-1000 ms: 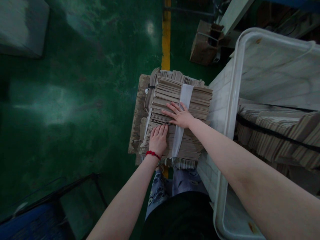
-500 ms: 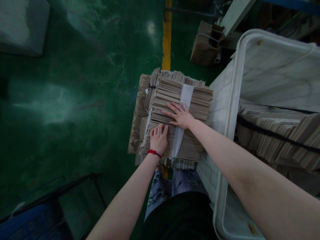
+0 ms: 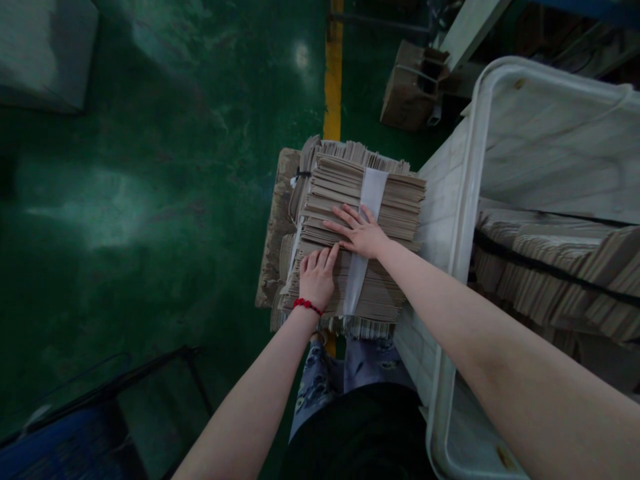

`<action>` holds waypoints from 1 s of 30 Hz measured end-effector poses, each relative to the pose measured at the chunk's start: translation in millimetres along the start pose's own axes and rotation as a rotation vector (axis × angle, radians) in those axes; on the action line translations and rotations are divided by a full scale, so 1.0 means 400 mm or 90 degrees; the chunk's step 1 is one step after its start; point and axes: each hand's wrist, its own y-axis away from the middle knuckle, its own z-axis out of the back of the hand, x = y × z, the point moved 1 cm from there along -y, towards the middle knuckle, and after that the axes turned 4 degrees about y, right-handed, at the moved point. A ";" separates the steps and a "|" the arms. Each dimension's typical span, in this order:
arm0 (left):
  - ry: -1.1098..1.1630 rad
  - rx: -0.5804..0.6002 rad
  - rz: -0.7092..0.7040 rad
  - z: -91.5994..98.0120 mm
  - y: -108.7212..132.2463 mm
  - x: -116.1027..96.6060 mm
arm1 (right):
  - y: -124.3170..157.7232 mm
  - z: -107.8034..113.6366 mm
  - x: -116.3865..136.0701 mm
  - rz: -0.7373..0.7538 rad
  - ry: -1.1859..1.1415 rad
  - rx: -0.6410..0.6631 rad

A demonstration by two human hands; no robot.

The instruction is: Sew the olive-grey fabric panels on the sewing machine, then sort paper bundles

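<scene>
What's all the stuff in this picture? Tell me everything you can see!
bundle of flattened cardboard sheets: one, tan, middle
white strap: one, white, around the bundle
cardboard piece: one, brown, under the bundle's left side
plastic bin: one, white, right
stacked cardboard: one pile, tan, inside the bin
black strap: one, black, across that pile
cardboard box: one, brown, top
painted floor: one, green, all around
floor line: one, yellow, top middle
metal frame: one, black, lower left
blue object: one, blue, bottom left corner
bracelet: one, red, left wrist
trousers: one pair, blue patterned, bottom
left hand: one, flat on the bundle
right hand: one, flat on the bundle
</scene>
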 end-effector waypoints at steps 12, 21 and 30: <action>-0.025 -0.001 0.008 0.009 -0.007 -0.009 | -0.001 -0.006 -0.007 0.019 -0.005 -0.012; -0.028 -0.006 -0.024 0.004 0.005 -0.003 | -0.002 -0.007 -0.007 0.012 0.000 -0.006; -0.021 -0.012 -0.025 0.002 0.005 -0.002 | -0.002 -0.005 -0.005 0.013 -0.001 -0.007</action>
